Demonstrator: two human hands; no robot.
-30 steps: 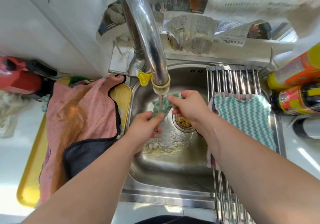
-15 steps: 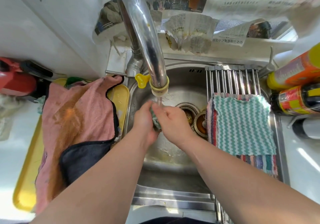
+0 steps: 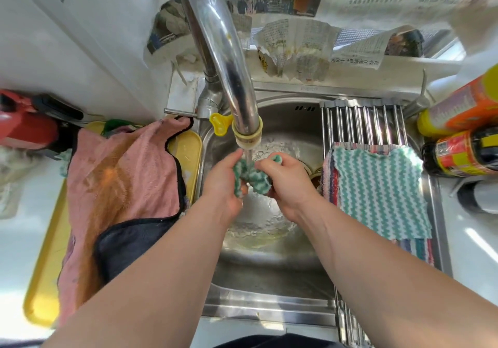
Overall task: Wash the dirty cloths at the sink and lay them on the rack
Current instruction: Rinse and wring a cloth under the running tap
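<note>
Green-and-white zigzag cloth (image 3: 252,176), bunched and wet, is held over the basin of the round steel sink (image 3: 269,275), directly under the water stream (image 3: 248,156) from the curved chrome faucet (image 3: 223,59). The left hand (image 3: 225,183) grips its left end with curled fingers, and the right hand (image 3: 289,186) clenches its right end. Across the sink's right side lies a steel roll-up rack (image 3: 363,124), carrying a flat zigzag cloth (image 3: 377,194) on top of a striped cloth (image 3: 330,177). Left of the sink, a stained pink towel (image 3: 121,175) and a dark grey cloth (image 3: 126,248) lie on a yellow tray (image 3: 43,288).
</note>
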